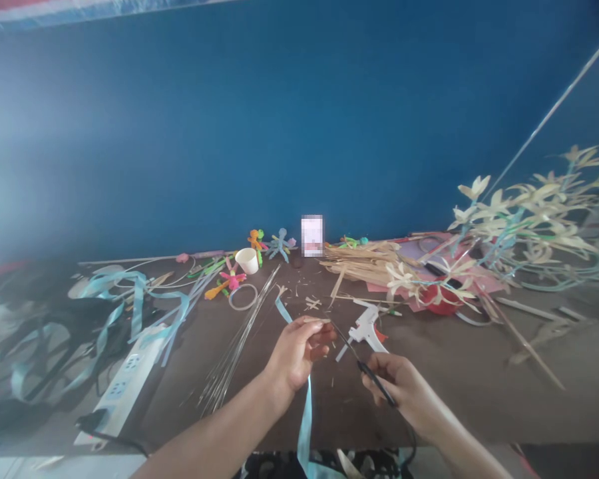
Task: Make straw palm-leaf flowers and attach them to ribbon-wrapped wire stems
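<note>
My left hand (298, 349) is closed in a pinch near the table's middle. What sits between its fingertips is too small to make out. A light blue ribbon (305, 416) runs down from beneath this hand over the table's front edge; whether the fingers grip it I cannot tell. My right hand (392, 382) is wrapped around black-handled scissors (374, 382), whose blades point up and left to the left fingertips. Just behind the blades lies a white glue gun (365, 326) with an orange trigger. Small pale scraps (313, 303) are scattered beyond my left hand.
Thin metal wires (237, 332), a tape roll (243, 297), a white cup (247, 260) and a power strip (124, 382) lie to the left. Dried straw-coloured strips (364, 259) lie at the back. Pale artificial flowers (524, 206) rise at right before the blue wall (299, 120).
</note>
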The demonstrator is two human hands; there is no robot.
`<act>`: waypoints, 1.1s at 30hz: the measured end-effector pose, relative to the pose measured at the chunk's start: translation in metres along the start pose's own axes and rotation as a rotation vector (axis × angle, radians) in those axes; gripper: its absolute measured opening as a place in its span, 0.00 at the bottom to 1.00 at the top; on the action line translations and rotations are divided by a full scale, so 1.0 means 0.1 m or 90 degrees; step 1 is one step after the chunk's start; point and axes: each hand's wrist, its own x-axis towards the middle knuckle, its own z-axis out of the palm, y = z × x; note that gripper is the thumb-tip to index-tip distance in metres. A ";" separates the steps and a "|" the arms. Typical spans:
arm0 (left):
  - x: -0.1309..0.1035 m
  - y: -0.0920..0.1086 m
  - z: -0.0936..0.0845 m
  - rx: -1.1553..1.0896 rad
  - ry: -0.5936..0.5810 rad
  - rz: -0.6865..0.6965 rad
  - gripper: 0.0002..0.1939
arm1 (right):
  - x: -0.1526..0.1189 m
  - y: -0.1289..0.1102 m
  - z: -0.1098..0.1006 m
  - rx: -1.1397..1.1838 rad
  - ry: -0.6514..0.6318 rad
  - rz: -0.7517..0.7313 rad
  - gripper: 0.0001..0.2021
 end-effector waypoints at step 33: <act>0.07 0.20 -0.08 0.180 -0.027 -0.023 0.05 | 0.04 -0.10 -0.08 -0.045 -0.042 0.031 0.16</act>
